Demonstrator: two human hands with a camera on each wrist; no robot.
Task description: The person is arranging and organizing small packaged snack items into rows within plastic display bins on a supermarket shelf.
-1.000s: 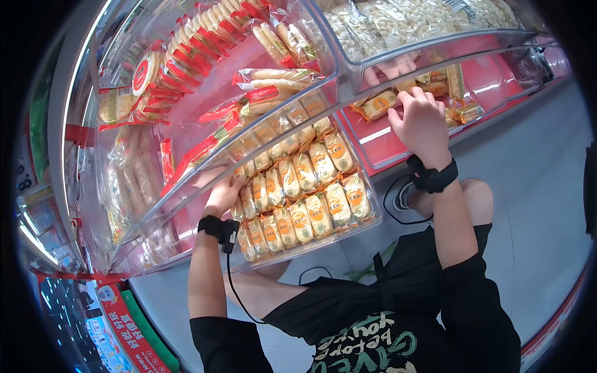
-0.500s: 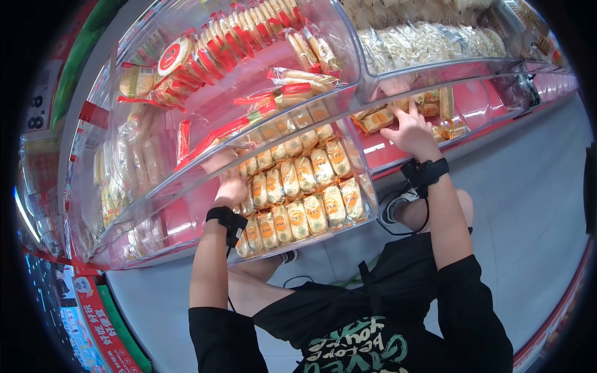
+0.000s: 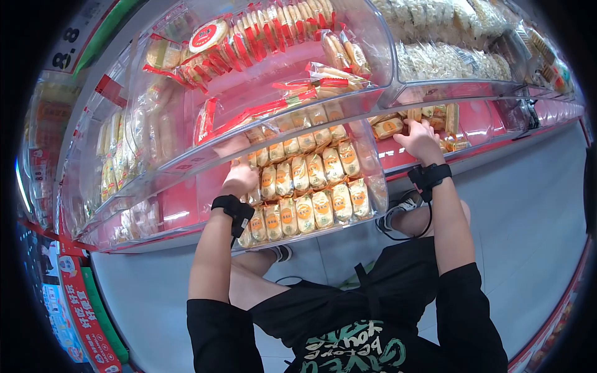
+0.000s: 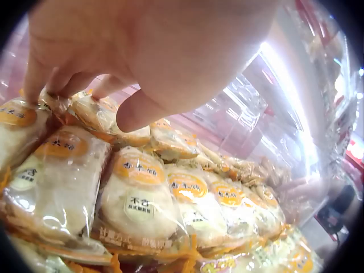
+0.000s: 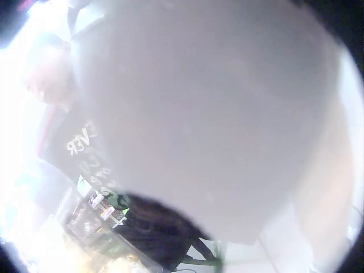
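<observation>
In the head view, the left hand [image 3: 241, 178] reaches into a clear bin at the left end of rows of wrapped cakes with orange labels [image 3: 301, 173]. The left wrist view shows that hand [image 4: 142, 51] over the cakes [image 4: 139, 196], fingertips pointing down at packs in the farther row, thumb held apart. The right hand [image 3: 420, 142] is in the neighbouring bin, its fingers at a few loose wrapped packs [image 3: 388, 128]; whether they grip one is unclear. The right wrist view is mostly a blurred pale surface.
A clear upper shelf edge [image 3: 273, 138] runs above both hands. Red-wrapped round crackers [image 3: 261, 34] and bags of pale puffed snacks [image 3: 451, 62] fill the upper bins. The person's legs and grey floor [image 3: 329, 252] lie below.
The camera view has shifted, with more of the upper shelves at right in sight. The right hand's fingers were stretched over the packs and now bend more. The left hand stays at the row's left end.
</observation>
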